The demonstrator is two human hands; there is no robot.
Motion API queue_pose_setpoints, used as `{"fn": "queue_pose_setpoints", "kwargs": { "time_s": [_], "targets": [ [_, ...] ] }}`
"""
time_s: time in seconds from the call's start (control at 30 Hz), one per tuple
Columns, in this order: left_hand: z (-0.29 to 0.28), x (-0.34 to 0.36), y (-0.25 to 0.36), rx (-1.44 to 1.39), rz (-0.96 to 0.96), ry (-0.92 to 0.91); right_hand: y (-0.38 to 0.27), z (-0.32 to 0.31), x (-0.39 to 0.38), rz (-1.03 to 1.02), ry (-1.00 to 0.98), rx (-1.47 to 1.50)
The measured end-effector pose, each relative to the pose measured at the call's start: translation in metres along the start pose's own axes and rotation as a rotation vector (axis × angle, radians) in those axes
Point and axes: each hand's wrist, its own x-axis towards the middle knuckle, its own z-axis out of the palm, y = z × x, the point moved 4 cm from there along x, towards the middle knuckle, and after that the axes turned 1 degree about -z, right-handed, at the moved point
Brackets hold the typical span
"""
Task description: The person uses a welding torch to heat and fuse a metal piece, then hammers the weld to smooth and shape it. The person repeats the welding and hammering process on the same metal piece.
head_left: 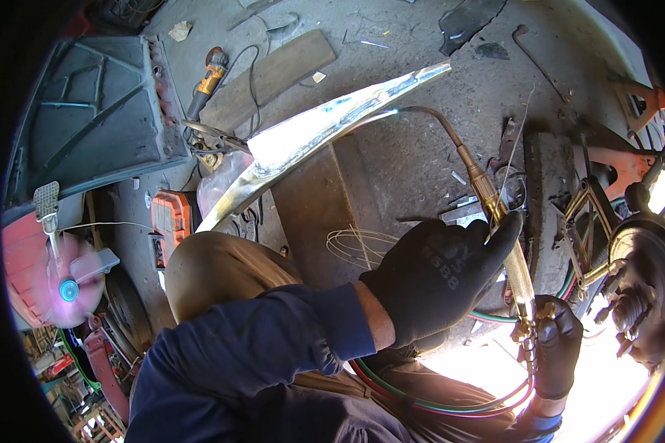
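Note:
My left hand (440, 284), in a black glove, is wrapped round the brass handle of a gas torch (489, 193). My gloved right hand (556, 351) grips the valve end of the torch, below the left. The bent nozzle (437, 122) reaches to the underside of a long, shiny, tapering metal piece (310, 133), with a small bluish glow at its tip. A thin wire rod rises beside the handle; whether my fingers hold it, I cannot tell. Green and red hoses (440, 406) loop from the torch across my legs, and a rusty steel plate (310, 199) lies beyond my knee.
A dark ribbed panel (96, 133), an orange angle grinder (213, 74), a board (273, 74) and a red toolbox (172, 214) are at left and back. A pink-bladed fan (69, 290) stands lower left. Metal machinery (635, 266) crowds the right. A wire coil (347, 244) lies near my knee.

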Motion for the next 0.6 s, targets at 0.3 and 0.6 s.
{"fn": "queue_pose_setpoints", "kwargs": {
  "time_s": [0.3, 0.6],
  "targets": [
    [-0.008, 0.002, -0.001, -0.001, -0.056, -0.005, -0.004, 0.005, 0.002, -0.049, 0.02, -0.012],
    [-0.014, 0.002, -0.002, 0.009, -0.08, 0.008, -0.003, 0.013, 0.005, -0.049, 0.009, -0.009]
  ]
}}
